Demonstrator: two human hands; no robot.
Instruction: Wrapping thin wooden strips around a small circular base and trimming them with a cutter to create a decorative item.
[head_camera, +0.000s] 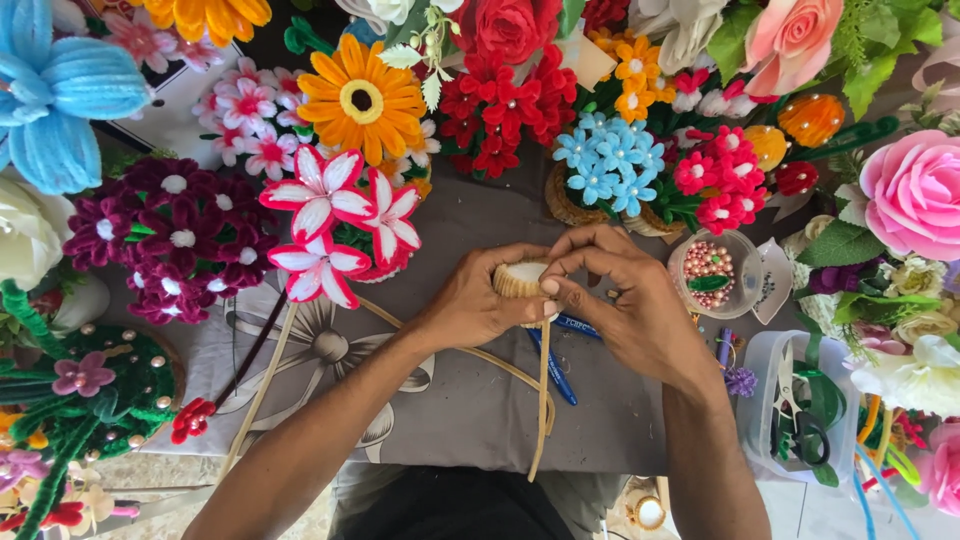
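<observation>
My left hand (470, 305) and my right hand (625, 300) meet over the grey cloth (450, 410) and together hold a small round woven basket (520, 277) of pale straw. The left hand cups it from the left; the right thumb and fingers pinch its right rim. A long tan rattan strip (542, 400) hangs down from the basket toward me, and more strips (262, 390) trail off to the left. Blue pens (555, 365) lie under my hands.
Handmade flower arrangements ring the cloth: pink-and-white flowers (335, 225), purple ones (170, 235), an orange daisy (362, 100), red ones (500, 110), blue ones (608, 160). A clear cup of beads (712, 272) and a plastic tub with scissors (795, 420) sit at right.
</observation>
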